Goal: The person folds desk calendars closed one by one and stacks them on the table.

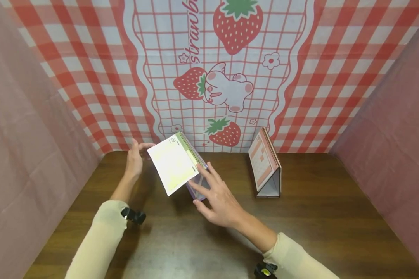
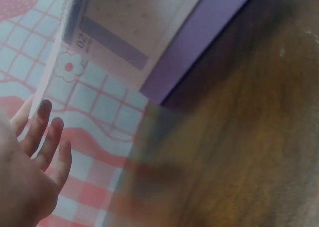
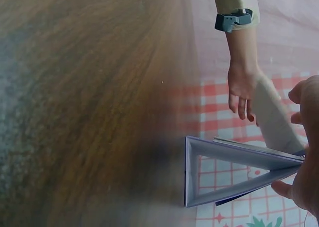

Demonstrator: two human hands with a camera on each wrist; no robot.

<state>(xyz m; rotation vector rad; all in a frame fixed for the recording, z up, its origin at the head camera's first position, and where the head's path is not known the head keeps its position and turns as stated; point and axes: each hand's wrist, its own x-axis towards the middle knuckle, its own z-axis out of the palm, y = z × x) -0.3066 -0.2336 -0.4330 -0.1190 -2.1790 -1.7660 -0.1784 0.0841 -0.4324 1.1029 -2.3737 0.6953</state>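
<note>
I see the right hand (image 3: 313, 145) straddling the top of a hollow triangular desk calendar (image 3: 234, 156); beyond, its lifted page (image 3: 273, 118) partly covers the left hand (image 3: 242, 85).

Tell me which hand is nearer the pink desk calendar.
Right. The right hand is at the purple calendar, left of the pink desk calendar; the left hand is farther left.

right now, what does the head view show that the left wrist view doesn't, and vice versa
Only the head view shows the right hand, the second calendar on the right, both sleeves and the side curtains. Only the left wrist view shows the page marked 02. Both show the left hand, the purple calendar, the table and the checked cloth.
</note>
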